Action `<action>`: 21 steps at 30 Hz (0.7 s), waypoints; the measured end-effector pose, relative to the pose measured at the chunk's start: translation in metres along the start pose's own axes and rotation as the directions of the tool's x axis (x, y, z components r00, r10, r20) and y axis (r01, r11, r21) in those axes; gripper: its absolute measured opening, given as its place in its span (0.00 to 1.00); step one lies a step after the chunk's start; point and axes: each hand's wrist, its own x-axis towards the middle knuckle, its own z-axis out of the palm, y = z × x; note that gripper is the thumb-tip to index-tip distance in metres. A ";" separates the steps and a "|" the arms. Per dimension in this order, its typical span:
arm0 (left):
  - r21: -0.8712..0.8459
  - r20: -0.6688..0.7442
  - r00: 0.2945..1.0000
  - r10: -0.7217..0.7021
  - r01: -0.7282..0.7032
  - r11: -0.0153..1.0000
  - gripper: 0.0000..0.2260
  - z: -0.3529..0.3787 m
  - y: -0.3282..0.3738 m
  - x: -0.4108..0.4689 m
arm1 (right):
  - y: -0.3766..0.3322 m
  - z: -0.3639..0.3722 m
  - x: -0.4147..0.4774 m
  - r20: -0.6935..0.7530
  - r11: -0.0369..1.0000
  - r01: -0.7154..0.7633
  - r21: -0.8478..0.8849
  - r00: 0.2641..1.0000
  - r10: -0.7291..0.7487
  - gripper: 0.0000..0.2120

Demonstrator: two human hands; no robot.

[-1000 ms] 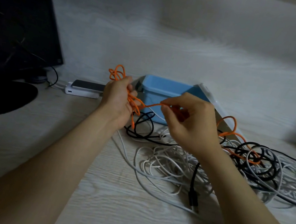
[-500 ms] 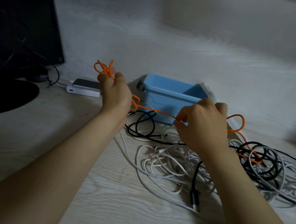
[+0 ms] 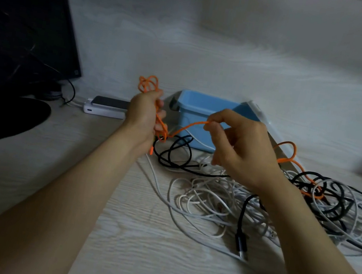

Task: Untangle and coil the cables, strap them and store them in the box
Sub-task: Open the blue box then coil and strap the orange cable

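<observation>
You hold the orange cable [image 3: 183, 129] in mid-frame, above the table [image 3: 145, 260] and in front of the blue box [image 3: 203, 107]. Your left hand [image 3: 143, 117] grips a bunch of its loops, which sprout above your fist. Your right hand [image 3: 241, 148] pinches a single strand between thumb and forefinger, the other fingers loosely curled.

The open box stands just behind both hands, with its pale lid [image 3: 259, 109] leaning at its right side. The tangled cable pile [image 3: 225, 197] of white and black leads spreads from centre to the right edge of the frame, under your right wrist. A black plug [image 3: 242, 244] marks its nearest point. Bare tabletop lies across the lower centre and lower left. A monitor [image 3: 23, 19] fills the upper left, and a phone [image 3: 109, 104] on a white block sits between its base and your left hand.

Compared with half a second ago, your right pinch is higher and a little nearer your left hand. The strand between them, then almost level, now dips below your left hand and climbs to the pinch.

The cable's free run lies left to right across the frame. It passes behind your right hand, arcs up in a loop at right, and descends into the pile near the right edge.
</observation>
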 end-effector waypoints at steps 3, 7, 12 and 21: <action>-0.005 0.282 0.954 -0.104 0.110 0.994 0.09 0.005 0.006 -0.019 | 0.003 0.004 0.004 0.038 0.994 0.082 -0.071 0.996 -0.079 0.07; 0.152 0.476 0.853 -0.212 0.158 0.976 0.18 0.011 0.006 -0.038 | 0.000 0.010 0.005 0.048 0.978 0.146 -0.147 0.989 -0.141 0.12; 0.279 0.681 0.663 -0.312 0.159 0.947 0.20 0.016 0.002 -0.054 | -0.003 0.015 0.006 -0.119 0.969 0.041 -0.242 0.990 -0.071 0.19; 0.368 0.785 0.486 -0.384 0.131 0.920 0.12 0.004 -0.005 -0.051 | 0.005 0.009 0.005 -0.146 0.916 0.147 -0.373 0.966 -0.215 0.20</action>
